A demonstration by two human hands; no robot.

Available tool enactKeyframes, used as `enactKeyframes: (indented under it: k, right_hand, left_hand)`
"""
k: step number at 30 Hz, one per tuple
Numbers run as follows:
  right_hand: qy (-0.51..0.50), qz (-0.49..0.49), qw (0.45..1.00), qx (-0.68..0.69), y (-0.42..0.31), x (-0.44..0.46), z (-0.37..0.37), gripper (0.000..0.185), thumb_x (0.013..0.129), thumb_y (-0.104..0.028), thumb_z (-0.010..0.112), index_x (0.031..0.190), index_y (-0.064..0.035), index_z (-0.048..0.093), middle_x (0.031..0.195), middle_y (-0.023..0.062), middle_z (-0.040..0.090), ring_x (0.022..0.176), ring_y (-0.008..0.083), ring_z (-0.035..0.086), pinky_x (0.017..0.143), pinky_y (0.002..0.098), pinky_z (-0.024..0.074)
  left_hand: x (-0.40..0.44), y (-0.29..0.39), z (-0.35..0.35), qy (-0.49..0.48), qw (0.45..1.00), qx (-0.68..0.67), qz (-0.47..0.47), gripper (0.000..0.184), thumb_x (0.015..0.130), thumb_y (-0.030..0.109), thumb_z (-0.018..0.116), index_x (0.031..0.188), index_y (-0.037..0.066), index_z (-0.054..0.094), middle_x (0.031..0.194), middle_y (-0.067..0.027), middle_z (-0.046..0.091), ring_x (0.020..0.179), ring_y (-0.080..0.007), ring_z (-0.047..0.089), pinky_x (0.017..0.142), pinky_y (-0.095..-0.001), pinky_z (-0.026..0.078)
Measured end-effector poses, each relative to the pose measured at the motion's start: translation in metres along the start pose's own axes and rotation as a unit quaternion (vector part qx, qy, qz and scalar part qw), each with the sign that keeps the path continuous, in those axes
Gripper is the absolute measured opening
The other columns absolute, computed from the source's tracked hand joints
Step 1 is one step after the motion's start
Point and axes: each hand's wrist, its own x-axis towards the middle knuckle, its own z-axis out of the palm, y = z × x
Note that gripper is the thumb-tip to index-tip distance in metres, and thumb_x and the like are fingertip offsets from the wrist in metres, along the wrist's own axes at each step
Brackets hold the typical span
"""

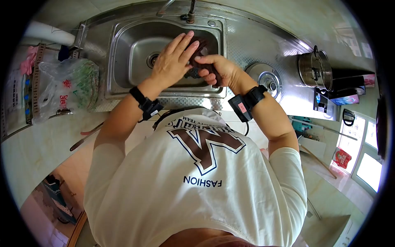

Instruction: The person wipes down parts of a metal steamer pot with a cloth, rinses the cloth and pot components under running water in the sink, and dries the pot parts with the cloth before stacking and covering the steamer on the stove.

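Both my hands are above the steel sink (123,53), near its right side. My right hand (220,68) is closed on a dark brown, limp thing (201,50), with the thumb on top and the other fingers curled. Part of it hangs below that hand; its exact kind cannot be made out. My left hand (173,57) is stretched out with its fingers straight, the fingertips beside or against the dark thing. The left palm is hidden from view. Behind the hands stands the faucet (190,17). The drain (153,60) shows left of my left hand.
On the counter to the right are a round glass lid (263,78) and a steel pot (312,72). Dark boxes (345,90) stand beyond the pot. A clear plastic bag (70,86) with green contents lies left of the sink.
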Motion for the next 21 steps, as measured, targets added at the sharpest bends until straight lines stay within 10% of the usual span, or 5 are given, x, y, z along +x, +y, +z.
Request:
enactKeyframes:
  k: [3,5,8,14,21]
  right_hand:
    - [-0.024,0.028,0.994,-0.106,0.008,-0.004,0.017,0.021,0.085,-0.030,0.068,0.090,-0.0126,0.058,0.059,-0.0030,0.050,0.041,0.0044,0.036,0.037,0.0194,0.0277]
    - [-0.013,0.009,0.989,-0.150,0.010,0.000,0.011,0.026,0.083,-0.028,0.071,0.097,-0.0078,0.061,0.060,0.0003,0.054,0.044,0.0084,0.046,0.041,0.0235,0.0380]
    - [0.261,-0.305,0.572,-0.715,0.013,0.012,0.003,0.057,0.077,-0.026,0.072,0.126,-0.0055,0.052,0.079,0.0137,0.068,0.067,0.0273,0.068,0.059,0.0372,0.0530]
    - [0.287,-0.318,0.324,-0.844,0.019,0.007,0.008,0.067,0.079,-0.028,0.070,0.138,-0.0139,0.040,0.085,0.0124,0.067,0.070,0.0331,0.066,0.061,0.0429,0.0527]
    - [0.228,-0.455,0.538,-0.672,0.015,0.012,-0.019,0.047,0.083,-0.021,0.065,0.128,-0.0151,0.051,0.071,0.0095,0.061,0.056,0.0249,0.063,0.047,0.0369,0.0490]
  left_hand:
    - [0.010,-0.014,0.000,0.138,0.984,-0.017,0.116,0.049,0.067,0.014,0.070,0.112,0.011,0.054,0.132,-0.0088,0.054,0.113,-0.0282,0.055,0.091,-0.0371,0.049]
    - [0.012,-0.019,-0.005,-0.015,0.992,-0.003,0.127,0.031,0.070,0.010,0.068,0.099,0.008,0.056,0.116,-0.0113,0.060,0.103,-0.0304,0.060,0.086,-0.0393,0.049]
    - [0.016,-0.004,-0.004,-0.088,0.996,-0.002,0.003,0.023,0.073,0.007,0.066,0.096,0.005,0.060,0.092,-0.0111,0.063,0.087,-0.0334,0.061,0.077,-0.0392,0.050]
    - [0.032,-0.016,0.009,-0.330,0.909,-0.176,-0.185,0.036,0.076,0.004,0.064,0.111,0.007,0.061,0.086,-0.0075,0.065,0.069,-0.0275,0.061,0.064,-0.0375,0.050]
    - [0.018,-0.021,0.007,-0.276,0.642,-0.583,-0.415,0.088,0.082,0.004,0.066,0.151,0.004,0.012,0.077,-0.0031,0.057,0.062,-0.0123,0.054,0.060,-0.0224,0.045]
